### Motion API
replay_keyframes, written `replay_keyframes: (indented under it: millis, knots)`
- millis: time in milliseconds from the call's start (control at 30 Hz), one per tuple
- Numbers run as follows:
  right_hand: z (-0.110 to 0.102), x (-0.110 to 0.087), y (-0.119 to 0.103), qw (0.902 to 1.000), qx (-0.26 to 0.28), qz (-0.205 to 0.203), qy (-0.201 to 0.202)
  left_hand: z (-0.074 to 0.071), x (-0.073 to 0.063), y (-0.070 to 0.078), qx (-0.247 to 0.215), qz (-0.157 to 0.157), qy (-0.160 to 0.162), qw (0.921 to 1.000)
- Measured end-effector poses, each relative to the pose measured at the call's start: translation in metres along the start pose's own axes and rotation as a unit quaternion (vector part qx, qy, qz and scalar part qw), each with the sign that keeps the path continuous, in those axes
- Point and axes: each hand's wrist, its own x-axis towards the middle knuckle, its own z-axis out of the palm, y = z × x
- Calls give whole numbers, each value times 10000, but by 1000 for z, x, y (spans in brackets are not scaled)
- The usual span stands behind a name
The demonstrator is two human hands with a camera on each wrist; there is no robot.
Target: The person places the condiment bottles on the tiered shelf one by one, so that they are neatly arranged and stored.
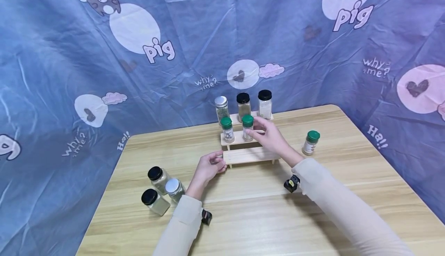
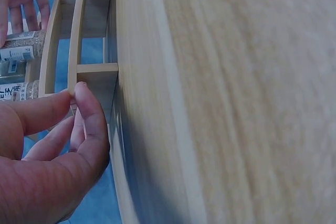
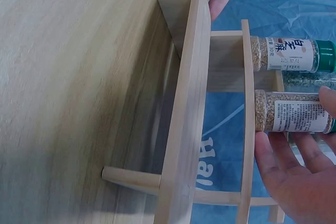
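A three-tier wooden spice rack stands on the table. My left hand pinches the left end of its lowest tier between thumb and fingers, close up in the left wrist view. With its thumb and fingers, my right hand holds a green-capped spice jar filled with pale seeds, its base at the middle tier. Left of it on that tier is another green-capped jar. The top tier bears a silver-capped jar and two black-capped jars. The lowest tier carries no jar.
To the right on the wooden table stands a third green-capped jar. At the left, near my left forearm, are two black-capped jars and a silver-capped jar. A blue printed curtain hangs behind the table.
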Motion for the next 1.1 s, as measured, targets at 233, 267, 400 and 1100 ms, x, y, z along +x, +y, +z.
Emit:
replay_keyframes:
  millis: [233, 267, 400, 1100]
  knots:
    - [-9, -7, -2, 9996, 202, 151, -162, 1, -4, 1, 18, -12, -34, 10000]
    - [-12, -8, -3, 9994, 237, 180, -167, 1, -4, 1, 15, -21, -43, 10000]
    - [-28, -17, -9, 9999, 28, 83, -89, 0, -4, -1, 32, -41, -50, 10000]
    - [-131, -71, 20, 9836, -1149, 434, 1318, 0, -4, 1, 24, 255, -106, 9996]
